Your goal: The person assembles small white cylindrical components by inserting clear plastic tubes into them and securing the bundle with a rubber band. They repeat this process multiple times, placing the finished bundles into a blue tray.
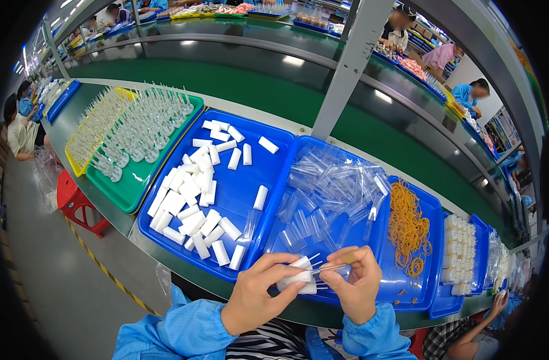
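Note:
My left hand (256, 294) is closed round a small bunch of white cylindrical pieces (298, 278) with thin pale stems pointing right. My right hand (358, 285) pinches a thin clear plastic piece (329, 269) whose near end meets the bunch; its exact shape is hard to make out. A tan finger cot (348, 258) covers one right fingertip. Both hands are over the front edge of a blue tray (274, 240) of clear plastic sleeves (328, 186). Left of it, a blue tray (232, 189) holds loose white cylinders (193, 222).
Rubber bands (409, 219) lie in a blue tray to the right, with stacked white pieces (458, 252) beyond. Green (127, 201) and yellow (77, 162) trays of upright stemmed parts stand left. A grey metal post (343, 78) rises behind the trays, before a green conveyor (226, 78).

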The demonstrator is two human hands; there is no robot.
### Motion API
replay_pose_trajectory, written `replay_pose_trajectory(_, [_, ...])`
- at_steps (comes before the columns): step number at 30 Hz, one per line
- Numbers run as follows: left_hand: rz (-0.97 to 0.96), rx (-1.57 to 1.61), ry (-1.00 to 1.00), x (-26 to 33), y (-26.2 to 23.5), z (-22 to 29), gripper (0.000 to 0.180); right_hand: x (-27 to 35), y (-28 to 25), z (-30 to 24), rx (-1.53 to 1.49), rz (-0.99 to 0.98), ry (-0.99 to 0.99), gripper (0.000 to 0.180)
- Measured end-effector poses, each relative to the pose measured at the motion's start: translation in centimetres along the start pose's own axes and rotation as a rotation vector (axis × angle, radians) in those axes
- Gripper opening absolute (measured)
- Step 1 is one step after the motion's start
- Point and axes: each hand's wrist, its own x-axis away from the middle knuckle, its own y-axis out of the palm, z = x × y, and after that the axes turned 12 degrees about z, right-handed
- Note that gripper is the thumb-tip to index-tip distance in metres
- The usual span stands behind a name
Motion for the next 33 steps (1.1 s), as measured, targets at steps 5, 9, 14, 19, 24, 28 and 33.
replay_pose_trajectory(5, [0.003, -0.028, -0.002, -0.1, 0.0, 0.4, 0.021, 0.7, 0.6, 0.1, 0.112, 0.046, -0.106, 0.037])
replay_pose_trajectory(9, [-0.022, -0.101, 0.067, 0.1, -0.2, 0.0, 0.024, 0.2, 0.2, 0.8, 0.336, -0.018, -0.417, 0.037])
replay_pose_trajectory(14, [-0.026, -0.168, 0.147, 0.1, -0.4, 0.3, 0.036, -0.5, 0.2, 0.3, 0.041, -0.056, -0.045, 0.038])
replay_pose_trajectory(19, [-0.040, -0.186, 0.174, 0.2, -0.3, 0.0, 0.041, -0.2, 0.3, 0.9, 0.015, -0.089, -0.049, 0.038])
replay_pose_trajectory(24, [-0.009, 0.243, -0.034, -0.1, -1.0, 1.0, 0.035, -1.0, -0.2, 0.0, -0.141, -0.019, 0.054, 0.037])
replay_pose_trajectory(28, [0.080, 0.579, -0.169, 0.4, -0.5, -0.7, 0.030, -0.7, -0.4, 0.1, -0.189, -0.004, 0.026, 0.039])
replay_pose_trajectory(33, [0.054, 0.466, -0.017, 1.4, 0.1, -1.3, 0.029, 1.4, 0.3, 2.0, -0.154, -0.113, -0.119, 0.045])
